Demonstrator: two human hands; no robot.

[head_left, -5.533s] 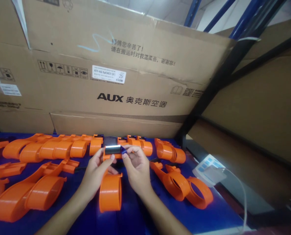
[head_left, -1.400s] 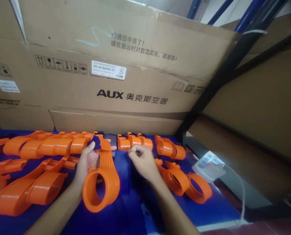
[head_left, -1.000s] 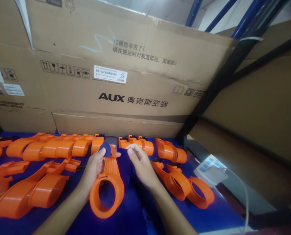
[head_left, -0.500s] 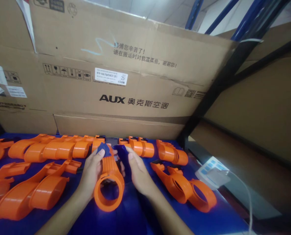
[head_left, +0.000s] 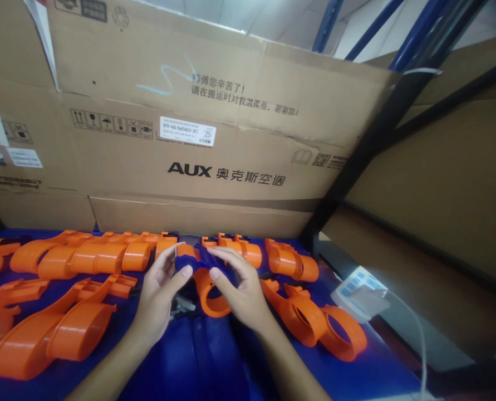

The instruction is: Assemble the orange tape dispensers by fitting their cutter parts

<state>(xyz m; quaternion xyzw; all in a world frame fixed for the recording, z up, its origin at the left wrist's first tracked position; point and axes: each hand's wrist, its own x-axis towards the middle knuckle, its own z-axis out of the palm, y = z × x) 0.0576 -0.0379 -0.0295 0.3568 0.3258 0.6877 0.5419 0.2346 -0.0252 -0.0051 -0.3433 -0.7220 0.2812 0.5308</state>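
Orange tape dispenser [head_left: 201, 287] up in front of you, between your two hands, over the bench [head_left: 339, 373].
Your left hand [head_left: 158, 295] is grasping its top end, with your thumb pressed on a dark blue piece [head_left: 188, 261]. Your right hand [head_left: 241, 287] curls round the other side, fingertips by more dark blue stuff; you can't tell from here if it is gripping. The round ring hangs down near your right thumb. A small grey thing, too blurry to name, is just under your hands. More orange dispensers [head_left: 108, 256] sit along the back, in front of a big AUX cardboard box [head_left: 231, 139].
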